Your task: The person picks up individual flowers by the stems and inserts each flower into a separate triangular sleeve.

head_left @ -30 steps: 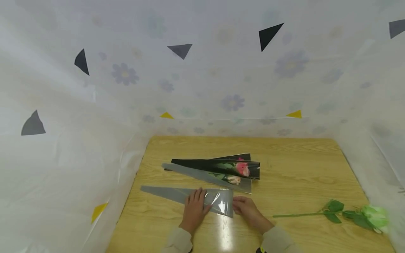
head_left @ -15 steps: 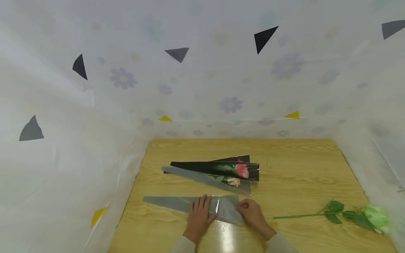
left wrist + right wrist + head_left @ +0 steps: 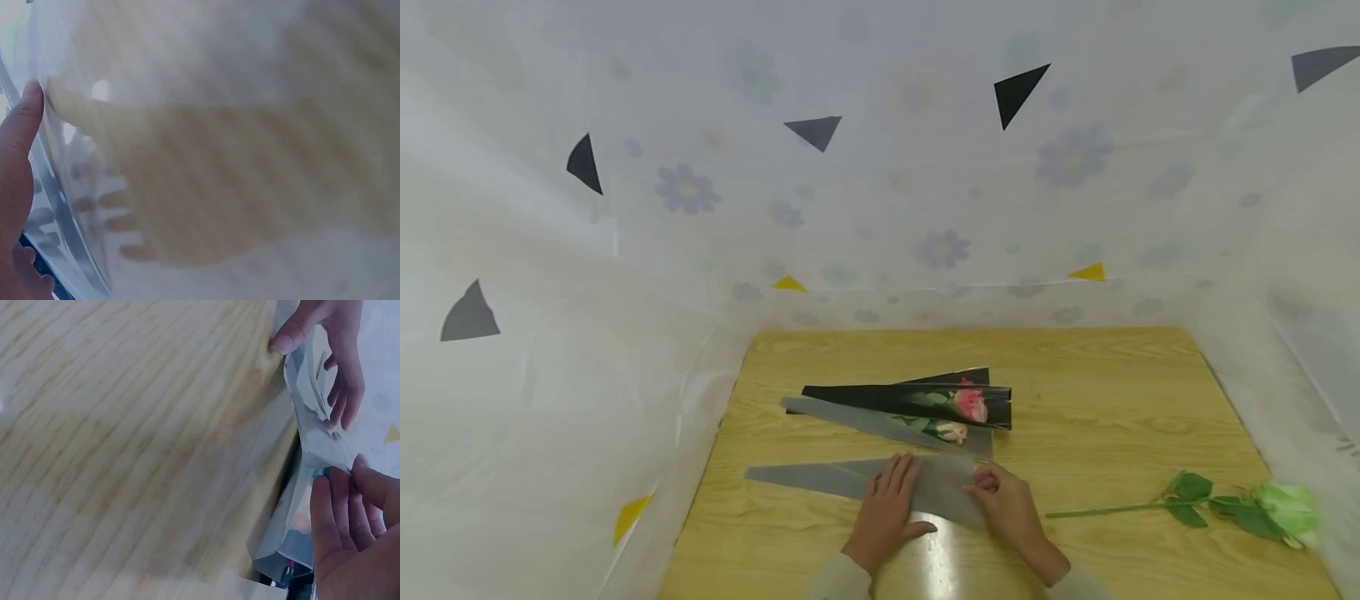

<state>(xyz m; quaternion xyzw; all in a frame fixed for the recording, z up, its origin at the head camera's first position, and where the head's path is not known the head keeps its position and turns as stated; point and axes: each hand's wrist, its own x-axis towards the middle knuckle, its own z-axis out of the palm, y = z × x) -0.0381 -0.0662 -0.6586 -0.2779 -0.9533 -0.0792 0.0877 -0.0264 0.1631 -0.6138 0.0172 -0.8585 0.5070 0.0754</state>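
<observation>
A grey flower wrapping sleeve (image 3: 805,477) lies near the front of the table, narrow tip to the left and wide mouth to the right. My left hand (image 3: 887,512) rests over its middle, fingers straight and thumb held out to the side. At the mouth, my right hand (image 3: 1009,507) pinches the edge of the film between thumb and fingers. In the right wrist view, the mouth of the sleeve (image 3: 312,434) bends up between both hands, with its layers parted near the left hand. Beyond it are a pink rose (image 3: 972,405) in black wrap and a pale peach rose (image 3: 952,431) in grey wrap.
A loose green rose (image 3: 1285,510) lies at the right, its bare stem pointing toward my right hand. Another black wrap (image 3: 951,376) sits partly under the pink rose's wrap. White flowered sheeting (image 3: 880,308) encloses the wooden table (image 3: 1097,392) at the back and sides.
The sleeve has shifted right and slightly toward me, both hands moving along with it. Its upper film at the mouth has lifted, and the bright glare there is gone.
</observation>
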